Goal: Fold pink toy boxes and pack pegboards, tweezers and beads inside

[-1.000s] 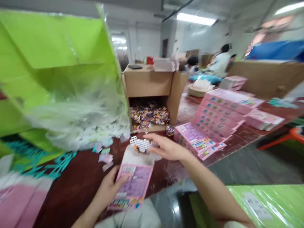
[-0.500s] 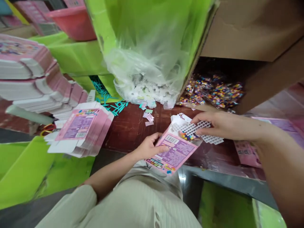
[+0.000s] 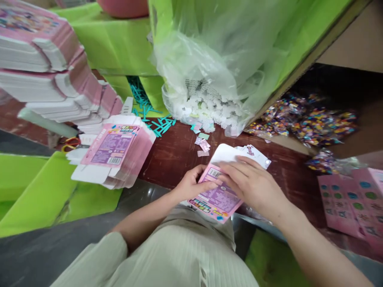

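My left hand (image 3: 196, 184) grips the left side of a pink and purple printed box (image 3: 219, 199), thumb lying across its front face. The box tilts towards me, with a white flap (image 3: 224, 153) raised at its far end. Over the box's open end, my right hand (image 3: 254, 181) is bent with its fingers close together; whatever is under the fingers is hidden. Just beyond the right hand, white printed cards (image 3: 254, 154) lie on the dark red table (image 3: 167, 159).
Flat pink boxes (image 3: 112, 147) are stacked at left, near scissors (image 3: 71, 144) and turquoise sticks (image 3: 163, 125). A plastic bag (image 3: 203, 59) spills white grids (image 3: 206, 105). Bags of colourful beads (image 3: 326, 119) fill a carton at right. Pink printed sheets (image 3: 353, 203) lie at right.
My right hand has moved in over the box opening, and the white grids it held are now out of sight. My left hand keeps its hold. The view has shifted.
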Tool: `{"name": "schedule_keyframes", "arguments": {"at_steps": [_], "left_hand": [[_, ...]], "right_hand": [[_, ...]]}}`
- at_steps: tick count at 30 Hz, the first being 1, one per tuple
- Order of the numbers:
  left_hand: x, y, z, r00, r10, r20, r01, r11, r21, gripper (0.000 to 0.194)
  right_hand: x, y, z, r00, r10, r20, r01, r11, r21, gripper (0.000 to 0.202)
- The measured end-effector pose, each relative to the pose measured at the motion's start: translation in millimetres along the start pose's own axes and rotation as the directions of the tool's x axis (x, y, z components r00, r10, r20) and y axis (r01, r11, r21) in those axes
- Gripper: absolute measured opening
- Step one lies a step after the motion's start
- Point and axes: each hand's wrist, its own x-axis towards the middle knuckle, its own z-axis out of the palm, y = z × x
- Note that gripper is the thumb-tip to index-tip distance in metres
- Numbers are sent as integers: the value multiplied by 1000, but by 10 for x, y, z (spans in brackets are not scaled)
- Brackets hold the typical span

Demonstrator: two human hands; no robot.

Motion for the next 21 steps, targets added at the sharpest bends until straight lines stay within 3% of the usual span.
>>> {"name": "schedule_keyframes", "arguments": {"at_steps": [3, 6, 8, 9, 11, 12, 14, 16, 17, 19, 21], "left_hand": [[-18, -26, -33, 999, -5, -49, 9, 997, 81, 50], [13, -118, -61, 998, -54, -28, 58, 990, 127, 46], [31, -195, -55, 997, -78, -19, 79, 992, 103, 47], [32, -229, -46, 996, -79, -46, 83, 993, 81, 49], [18, -285, -36, 988, -35, -152, 46, 997, 63, 56], [4, -307, -42, 978, 10, -210, 7, 997, 80, 63], [-36, -344, -86, 963, 104, -250, -67, 986, 152, 80], [-98, -367, -168, 987, 92, -133, -62, 974, 216, 83], [-137, -372, -214, 998, 37, -47, -25, 971, 236, 76], [-212, -371, -292, 995, -69, 76, 47, 966, 256, 51], [-257, -372, -332, 995, -64, 79, 42, 966, 254, 35]], "right_hand": [[-4, 5, 33, 994, 104, 29, -107, 989, 98, 26], [-3, 65, -24, 973, 214, 90, -224, 965, 137, 39], [-42, 88, -17, 954, 296, 50, -300, 937, 178, 37], [-81, 88, 16, 931, 366, -12, -355, 910, 215, 37], [-202, 70, 145, 844, 523, -120, -451, 812, 370, 60], [-282, 52, 235, 795, 594, -124, -475, 736, 482, 70], [-474, 0, 435, 743, 669, -30, -473, 556, 683, 67], [-685, -77, 618, 743, 661, 107, -479, 414, 774, 47], [-789, -123, 695, 751, 638, 168, -496, 378, 782, 38], [-969, -220, 822, 769, 590, 246, -527, 368, 766, 28], [-1090, -305, 934, 767, 597, 235, -537, 395, 745, 27]]}}
